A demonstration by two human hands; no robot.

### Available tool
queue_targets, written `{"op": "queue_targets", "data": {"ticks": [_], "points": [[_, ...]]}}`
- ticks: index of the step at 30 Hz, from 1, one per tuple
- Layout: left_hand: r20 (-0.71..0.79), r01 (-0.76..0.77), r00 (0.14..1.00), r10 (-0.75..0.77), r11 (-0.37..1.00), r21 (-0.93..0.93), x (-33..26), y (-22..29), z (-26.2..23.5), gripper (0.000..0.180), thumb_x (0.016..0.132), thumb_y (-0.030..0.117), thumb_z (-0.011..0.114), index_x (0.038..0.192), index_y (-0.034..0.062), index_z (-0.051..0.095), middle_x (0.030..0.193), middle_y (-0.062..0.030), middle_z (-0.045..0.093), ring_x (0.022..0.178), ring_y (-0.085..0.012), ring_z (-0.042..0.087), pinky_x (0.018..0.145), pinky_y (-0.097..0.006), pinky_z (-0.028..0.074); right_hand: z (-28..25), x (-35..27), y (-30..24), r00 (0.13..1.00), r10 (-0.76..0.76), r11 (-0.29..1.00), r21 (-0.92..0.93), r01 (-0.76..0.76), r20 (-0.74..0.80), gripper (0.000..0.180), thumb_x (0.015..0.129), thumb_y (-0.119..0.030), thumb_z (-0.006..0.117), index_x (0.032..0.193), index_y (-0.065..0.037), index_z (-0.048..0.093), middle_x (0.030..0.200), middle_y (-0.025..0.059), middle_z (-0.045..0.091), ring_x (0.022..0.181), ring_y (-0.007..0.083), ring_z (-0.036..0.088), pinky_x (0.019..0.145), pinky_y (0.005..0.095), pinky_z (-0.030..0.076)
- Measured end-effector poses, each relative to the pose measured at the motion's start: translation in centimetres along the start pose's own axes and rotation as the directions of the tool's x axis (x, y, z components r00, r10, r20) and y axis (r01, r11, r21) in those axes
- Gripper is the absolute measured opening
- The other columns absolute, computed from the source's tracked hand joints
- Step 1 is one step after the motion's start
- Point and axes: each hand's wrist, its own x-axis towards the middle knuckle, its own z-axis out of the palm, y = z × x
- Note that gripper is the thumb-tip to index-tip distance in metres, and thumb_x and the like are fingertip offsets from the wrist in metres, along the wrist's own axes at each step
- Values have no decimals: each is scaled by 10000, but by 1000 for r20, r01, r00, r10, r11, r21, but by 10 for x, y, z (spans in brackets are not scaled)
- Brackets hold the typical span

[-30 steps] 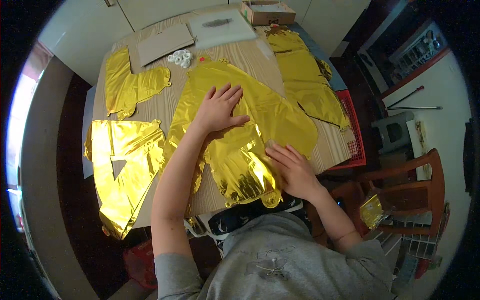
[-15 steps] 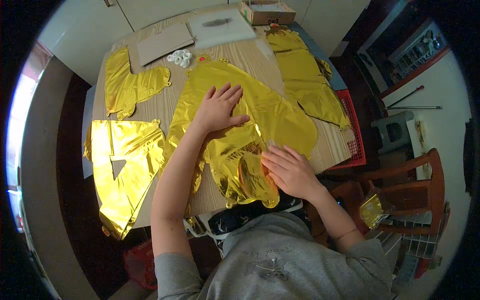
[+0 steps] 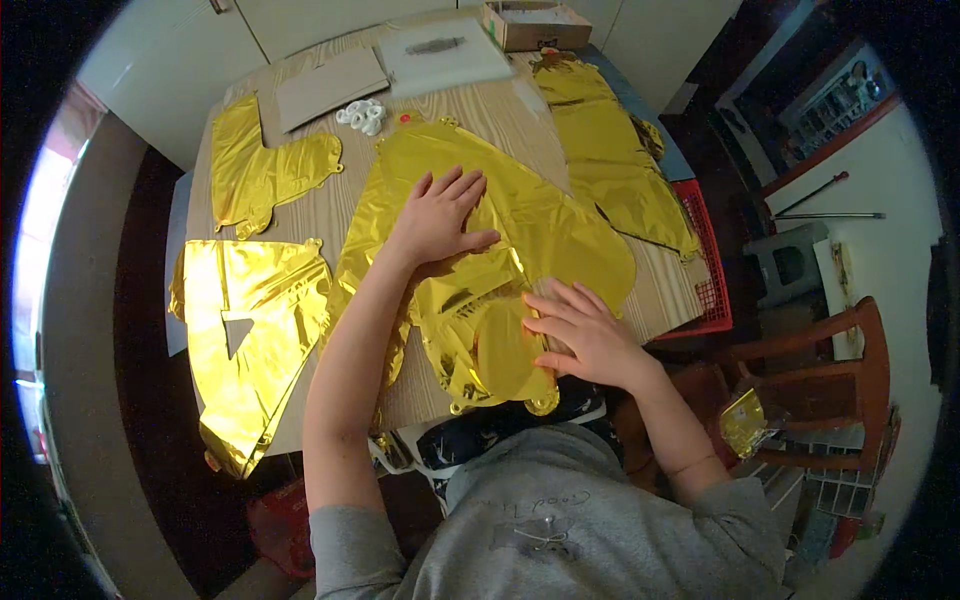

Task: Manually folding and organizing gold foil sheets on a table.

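Observation:
A large gold foil balloon [image 3: 565, 235] lies flat and deflated in the middle of the table, its near part folded over into a crinkled, rounded flap [image 3: 500, 350]. My left hand [image 3: 438, 218] rests palm down on the foil, fingers out and thumb spread toward the right. At the flap's right edge is my right hand [image 3: 592, 335], its fingers apart and the tips touching the foil. Whether any foil is pinched under the right fingers I cannot tell. Both hands lie on the same balloon.
More flat gold foil balloons lie at the left front [image 3: 265, 290], left back [image 3: 240, 160] and right [image 3: 615, 150]. White rings [image 3: 362, 116], grey boards [image 3: 330, 88] and a cardboard box [image 3: 537, 27] sit farther back. A red basket [image 3: 712, 260] borders the table's right side, near a wooden chair [image 3: 868, 370].
My right hand has shifted slightly, with its fingers more spread. The folded flap beside it looks flatter and smoother. My left hand stays in place.

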Motion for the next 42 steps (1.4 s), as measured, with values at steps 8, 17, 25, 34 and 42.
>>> {"op": "queue_targets", "data": {"ticks": [8, 17, 25, 34, 42], "points": [[21, 6, 1000, -5, 1000, -9, -1, 1, -4, 828, 784, 595, 587, 1392, 62, 407, 1467, -91, 378, 1372, -290, 309, 1118, -494, 213, -14, 18, 8, 989, -4, 999, -36, 9, 147, 768, 626, -516, 756, 1287, -187, 540, 1467, 54, 373, 1369, 394, 243, 1124, 517, 197], [29, 7, 1000, -6, 1000, -18, 0, 2, -3, 836, 779, 589, 595, 1395, 58, 401, 1471, -91, 370, 1375, -292, 303, 1123, -492, 204, -17, 26, 15, 974, -10, 996, -86, 30, 227, 922, 568, -676, 694, 1333, -201, 493, 1510, 126, 260, 1402, 418, 125, 1138, 541, 110], [0, -9, 1000, 9, 1000, 8, -1, 2, -5, 836, 803, 621, 546, 1396, 54, 389, 1462, -98, 379, 1366, -289, 321, 1117, -497, 230, -13, 25, 19, 983, -53, 996, -55, 63, 174, 920, 545, -654, 722, 1326, -231, 484, 1504, 131, 258, 1383, 454, 153, 1122, 578, 128], [94, -125, 987, 131, 990, -65, -32, 19, -29, 635, 899, 417, 527, 1413, 81, 365, 1476, -121, 349, 1376, -344, 286, 1111, -525, 226, -11, 22, 24, 978, -57, 998, -26, 63, 200, 933, 574, -670, 713, 1349, -221, 450, 1534, 115, 195, 1404, 432, 99, 1136, 553, 112], [139, -171, 975, 171, 985, -7, -55, 25, -22, 553, 904, 389, 499, 1413, 196, 402, 1474, -93, 364, 1372, -364, 291, 1101, -553, 220, -20, 20, 19, 981, -81, 997, 14, 80, 176, 834, 681, -593, 695, 1357, -168, 455, 1535, 122, 201, 1410, 403, 125, 1134, 538, 156]]}}
